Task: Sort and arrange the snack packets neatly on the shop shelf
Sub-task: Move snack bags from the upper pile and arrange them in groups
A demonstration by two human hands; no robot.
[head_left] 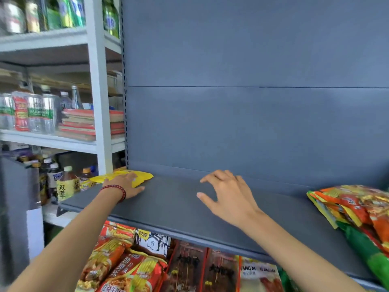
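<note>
At the lower left of the frame our left hand (126,185) lies flat on the yellow packet (147,177), fingers straight, pressing rather than gripping. Our right hand (228,197) hovers spread wide over the bare middle of the grey shelf (172,209), holding nothing. We judge the step to be squaring this packet into the left corner. We should slide it flush to the back panel, then fetch the orange and green packets (357,209) heaped at the right edge. A yellow tag (65,189) at left reads "双萃", and below the shelf a packet (259,275) shows "TANG M". The yellow packet's print is too blurred to read.
</note>
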